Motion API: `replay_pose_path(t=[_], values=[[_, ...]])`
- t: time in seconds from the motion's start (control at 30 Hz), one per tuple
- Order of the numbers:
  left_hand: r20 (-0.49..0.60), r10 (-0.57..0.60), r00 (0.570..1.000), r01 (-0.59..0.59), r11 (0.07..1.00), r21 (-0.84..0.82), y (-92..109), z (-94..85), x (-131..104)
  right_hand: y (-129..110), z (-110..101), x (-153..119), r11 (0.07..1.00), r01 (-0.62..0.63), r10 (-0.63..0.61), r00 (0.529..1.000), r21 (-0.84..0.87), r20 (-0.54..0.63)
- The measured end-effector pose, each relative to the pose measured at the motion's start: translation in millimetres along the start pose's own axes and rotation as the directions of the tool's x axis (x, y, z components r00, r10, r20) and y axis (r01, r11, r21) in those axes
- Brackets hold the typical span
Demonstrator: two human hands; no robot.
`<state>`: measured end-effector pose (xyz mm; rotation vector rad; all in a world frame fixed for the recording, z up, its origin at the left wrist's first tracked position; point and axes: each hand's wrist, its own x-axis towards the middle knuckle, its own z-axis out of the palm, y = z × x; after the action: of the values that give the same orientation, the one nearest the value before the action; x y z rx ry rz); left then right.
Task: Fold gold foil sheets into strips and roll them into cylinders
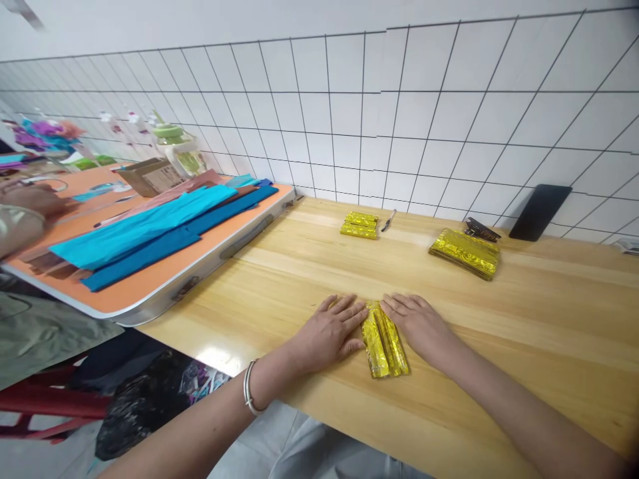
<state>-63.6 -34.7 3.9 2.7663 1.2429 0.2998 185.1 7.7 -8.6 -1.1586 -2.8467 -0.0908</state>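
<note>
A folded piece of shiny gold foil paper (375, 342) lies on the wooden table in front of me, with folds running along its length. My left hand (333, 329) rests flat at its left edge, fingertips touching the foil. On the opposite side my right hand (415, 326) lies with fingers stretched out, touching the upper right edge. Both hands are open. Farther back is a stack of gold foil paper (464, 253), and to its left a smaller folded gold piece (359, 225).
A pen (388, 220) lies near the small gold piece. Behind the stack are a black clip (482, 230) and a dark phone (540, 213) leaning on the tiled wall. At left, an orange-topped table (132, 286) bears blue paper strips (150, 229); another person's hand (34, 199) is there.
</note>
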Motion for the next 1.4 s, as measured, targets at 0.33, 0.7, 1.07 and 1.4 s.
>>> replay_pose_path(t=[0.33,0.7,1.07,1.4], values=[[0.022,0.033,0.999,-0.032,0.999,-0.033,-1.2,-1.3,-1.6,-3.3,8.0,-2.5,1.0,-0.013,0.013,1.0,0.011,-0.012],[0.023,0.05,0.998,-0.049,0.998,-0.041,-1.1,-1.4,-1.8,5.8,1.0,-16.8,1.0,-0.011,0.011,0.998,-0.001,-0.057],[0.04,0.08,0.996,-0.077,0.994,-0.078,-11.0,1.0,12.1,-1.1,-1.7,-53.6,1.0,0.026,-0.027,0.994,-0.011,-0.105],[0.046,0.079,0.996,-0.076,0.995,-0.065,-10.2,0.4,11.9,-8.2,-7.1,-51.0,0.978,0.21,-0.204,0.945,-0.003,-0.255]])
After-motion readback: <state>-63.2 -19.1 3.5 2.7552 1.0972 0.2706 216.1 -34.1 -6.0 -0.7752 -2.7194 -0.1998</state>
